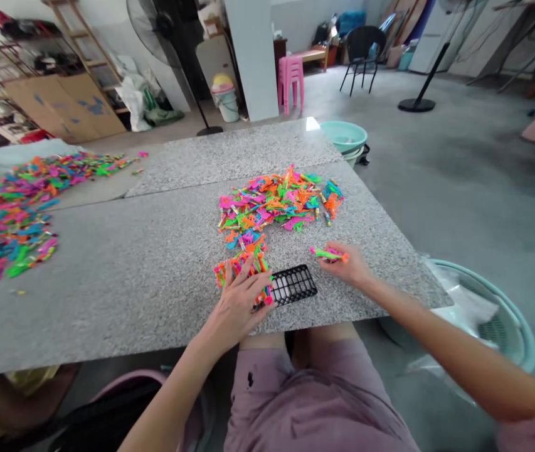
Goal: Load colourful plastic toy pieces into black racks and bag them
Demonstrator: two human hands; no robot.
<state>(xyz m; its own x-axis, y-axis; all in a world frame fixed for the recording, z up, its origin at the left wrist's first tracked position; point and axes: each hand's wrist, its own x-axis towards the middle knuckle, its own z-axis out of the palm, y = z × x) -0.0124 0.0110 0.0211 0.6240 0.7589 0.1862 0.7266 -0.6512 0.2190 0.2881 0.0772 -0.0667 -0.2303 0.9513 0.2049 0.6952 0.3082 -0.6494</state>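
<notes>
A black plastic grid tray lies near the table's front edge, its right cells showing bare. Bright plastic pieces stand packed in rows over its left part. My left hand rests across these pieces with fingers spread over them, its thumb and forefinger on either side of a pink-ended one. To the right of the tray, my right hand pinches a few slim pieces in green, pink and orange, just above the table. A loose heap of similar pieces lies beyond both hands.
The speckled stone table carries a larger spread of bright pieces at left. Turquoise basins stand past its right edge. A green basket with clear plastic bags sits beside my right forearm. Stand fans and stools are farther back.
</notes>
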